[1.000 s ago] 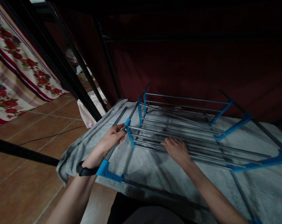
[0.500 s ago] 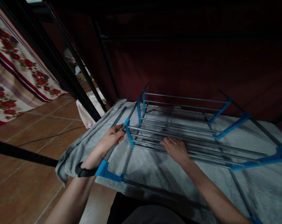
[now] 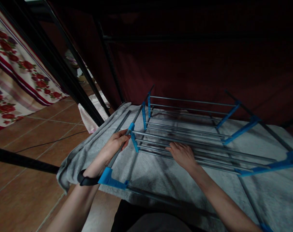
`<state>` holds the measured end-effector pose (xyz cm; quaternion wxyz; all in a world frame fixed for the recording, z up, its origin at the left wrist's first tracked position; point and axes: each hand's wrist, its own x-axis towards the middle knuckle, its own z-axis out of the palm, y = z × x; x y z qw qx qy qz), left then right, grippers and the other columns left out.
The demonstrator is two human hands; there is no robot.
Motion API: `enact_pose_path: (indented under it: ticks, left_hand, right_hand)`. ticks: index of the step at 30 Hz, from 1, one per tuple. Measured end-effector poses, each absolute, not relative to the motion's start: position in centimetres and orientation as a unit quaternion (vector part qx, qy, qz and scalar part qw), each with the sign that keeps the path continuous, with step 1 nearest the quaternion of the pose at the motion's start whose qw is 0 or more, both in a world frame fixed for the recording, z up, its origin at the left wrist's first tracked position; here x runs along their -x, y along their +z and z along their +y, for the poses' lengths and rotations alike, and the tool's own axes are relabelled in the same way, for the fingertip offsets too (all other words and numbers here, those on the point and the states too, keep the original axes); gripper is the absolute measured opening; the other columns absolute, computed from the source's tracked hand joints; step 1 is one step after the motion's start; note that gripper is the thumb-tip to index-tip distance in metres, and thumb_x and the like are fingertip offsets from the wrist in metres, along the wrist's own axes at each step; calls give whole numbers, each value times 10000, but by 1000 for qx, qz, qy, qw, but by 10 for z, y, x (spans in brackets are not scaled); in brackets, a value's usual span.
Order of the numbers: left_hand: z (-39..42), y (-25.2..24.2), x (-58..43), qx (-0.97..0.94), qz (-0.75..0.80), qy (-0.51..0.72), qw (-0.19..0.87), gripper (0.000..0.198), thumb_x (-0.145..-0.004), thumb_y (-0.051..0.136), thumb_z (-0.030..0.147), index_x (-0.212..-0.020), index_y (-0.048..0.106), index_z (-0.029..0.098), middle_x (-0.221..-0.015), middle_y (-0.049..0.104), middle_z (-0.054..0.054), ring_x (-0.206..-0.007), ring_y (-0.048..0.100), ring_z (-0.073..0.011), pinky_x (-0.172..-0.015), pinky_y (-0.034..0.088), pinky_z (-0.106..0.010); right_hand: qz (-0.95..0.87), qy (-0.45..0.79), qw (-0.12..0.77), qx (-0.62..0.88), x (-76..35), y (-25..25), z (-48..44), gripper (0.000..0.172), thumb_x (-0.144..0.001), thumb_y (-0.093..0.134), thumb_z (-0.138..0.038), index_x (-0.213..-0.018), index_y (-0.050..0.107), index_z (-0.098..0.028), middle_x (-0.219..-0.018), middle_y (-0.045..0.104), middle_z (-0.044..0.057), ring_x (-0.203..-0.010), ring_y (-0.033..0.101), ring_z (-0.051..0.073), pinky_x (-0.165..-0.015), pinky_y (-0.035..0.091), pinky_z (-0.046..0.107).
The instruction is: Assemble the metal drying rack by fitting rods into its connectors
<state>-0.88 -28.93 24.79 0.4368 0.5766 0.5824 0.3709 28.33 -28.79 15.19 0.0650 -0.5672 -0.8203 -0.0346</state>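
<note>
A rack of grey metal tubes [image 3: 190, 120] with blue plastic brackets lies on its side on a grey blanket [image 3: 161, 174]. My left hand [image 3: 116, 143] is closed round the left side tube, just below a blue connector [image 3: 131, 127]. On the near crossbars rests my right hand [image 3: 181, 154], its fingers curled round the tubes; the fingertips are partly hidden. A blue corner bracket [image 3: 112, 180] sits by my left wrist, which wears a black band. At the right, the ends of several crossbars lie over another blue bracket [image 3: 267, 167].
Black metal posts [image 3: 76, 93] stand at the left, with a black bar [image 3: 23, 159] low at the left edge. Dark red cloth [image 3: 185, 71] hangs behind. Flowered fabric [image 3: 27, 69] hangs at far left over a tiled floor [image 3: 27, 193] with a dark cable [image 3: 52, 141].
</note>
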Motion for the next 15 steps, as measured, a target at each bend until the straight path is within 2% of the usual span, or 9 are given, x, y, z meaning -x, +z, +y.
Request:
enact_pose_path:
  ticks: [9, 15]
  left_hand:
    - [-290, 250, 5, -559, 581, 384, 449, 186, -719, 580, 377, -688, 513, 207, -455, 455, 51, -432, 369, -104, -482, 299, -252]
    - [-289, 252, 4, -563, 583, 382, 444, 194, -709, 572, 390, -672, 508, 211, -444, 447, 47, -420, 356, -105, -475, 304, -255]
  right_hand:
    - [-822, -17, 51, 566, -283, 157, -288, 313, -1052, 413, -434, -962, 629, -227, -984, 764, 67, -952, 722, 230, -749, 443, 304]
    - [-822, 9, 24, 569, -283, 164, -287, 317, -1058, 389, -436, -990, 625, -236, -1018, 769, 69, -980, 722, 224, -778, 452, 302]
